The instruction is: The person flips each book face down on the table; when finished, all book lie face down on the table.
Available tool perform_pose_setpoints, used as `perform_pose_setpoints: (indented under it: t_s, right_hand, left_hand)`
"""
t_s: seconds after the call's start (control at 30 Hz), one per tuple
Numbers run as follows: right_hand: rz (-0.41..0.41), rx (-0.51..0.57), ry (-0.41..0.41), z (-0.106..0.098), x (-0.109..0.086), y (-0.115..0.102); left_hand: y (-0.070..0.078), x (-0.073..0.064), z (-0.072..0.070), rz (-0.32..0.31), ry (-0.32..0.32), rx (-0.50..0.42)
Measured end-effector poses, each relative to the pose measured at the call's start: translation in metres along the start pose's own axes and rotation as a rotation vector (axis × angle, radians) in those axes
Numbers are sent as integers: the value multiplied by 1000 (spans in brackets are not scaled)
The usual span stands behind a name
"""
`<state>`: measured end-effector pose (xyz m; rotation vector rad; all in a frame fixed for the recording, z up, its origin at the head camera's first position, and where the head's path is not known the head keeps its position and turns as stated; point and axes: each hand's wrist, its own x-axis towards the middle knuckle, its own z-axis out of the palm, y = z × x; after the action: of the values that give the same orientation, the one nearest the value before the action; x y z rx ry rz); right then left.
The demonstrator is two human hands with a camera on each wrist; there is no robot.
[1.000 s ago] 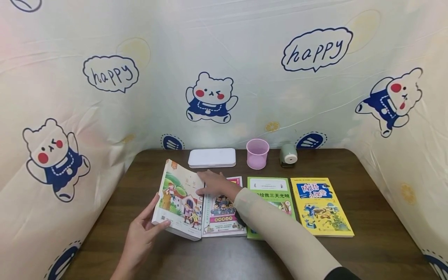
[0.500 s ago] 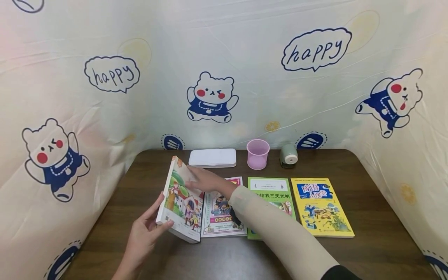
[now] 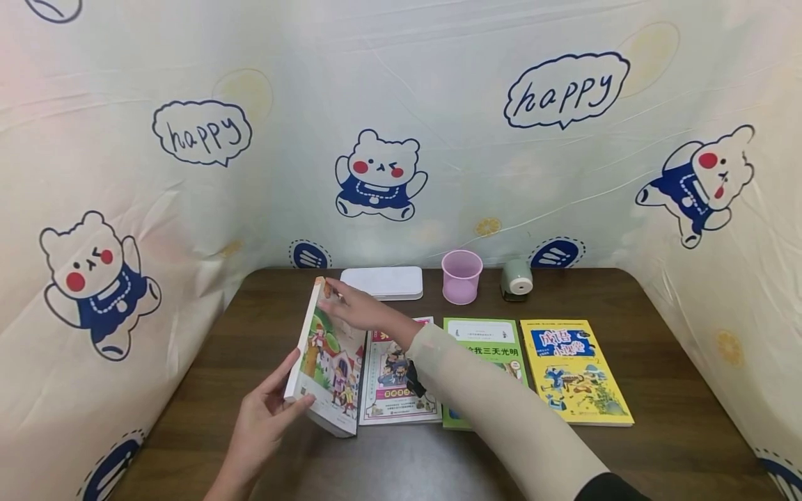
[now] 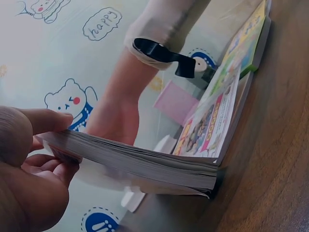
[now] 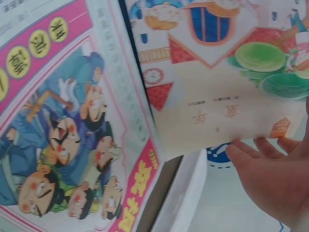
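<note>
A thick book (image 3: 332, 369) with an illustrated cover of a house and children stands tilted, its left side raised and its lower right edge down at the table. My left hand (image 3: 266, 417) pinches its near left corner, thumb on the cover and fingers behind. In the left wrist view the page edges (image 4: 145, 157) face the camera. My right hand (image 3: 354, 306) reaches across to the book's far left corner; in the right wrist view its fingers (image 5: 241, 152) curl past the top edge, while the thumb is mostly out of frame. A pink-bordered book (image 3: 395, 376) lies flat directly to the right.
Farther right lie a green book (image 3: 479, 334) and a yellow book (image 3: 573, 376). Along the back of the brown table (image 3: 651, 390) are a white case (image 3: 382, 282), a pink cup (image 3: 461, 278) and a green pencil sharpener (image 3: 516, 280). Printed cloth (image 3: 269, 195) hangs behind.
The book has tipped up more steeply, its left side rising and shifting right. My right hand has slid left along its top to the far corner; my left hand has followed the lifted corner.
</note>
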<state>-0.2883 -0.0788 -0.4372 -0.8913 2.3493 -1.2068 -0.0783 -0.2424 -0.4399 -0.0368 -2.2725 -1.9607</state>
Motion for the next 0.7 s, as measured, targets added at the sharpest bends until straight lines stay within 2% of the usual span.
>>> perform_pose_setpoints:
  t_s: [0.2, 0.43, 0.57, 0.7]
  right_hand:
    - [1, 76, 20, -5, 1, -7]
    - [24, 158, 38, -8, 4, -15]
    - [8, 247, 14, -8, 4, -16]
    - [-12, 346, -17, -6, 4, -17]
  left_hand:
    - [1, -1, 2, 54, 2, 75]
    - [6, -4, 1, 124, -36, 162]
    - [7, -5, -1, 149, -64, 208]
    - [7, -6, -5, 191, -110, 211]
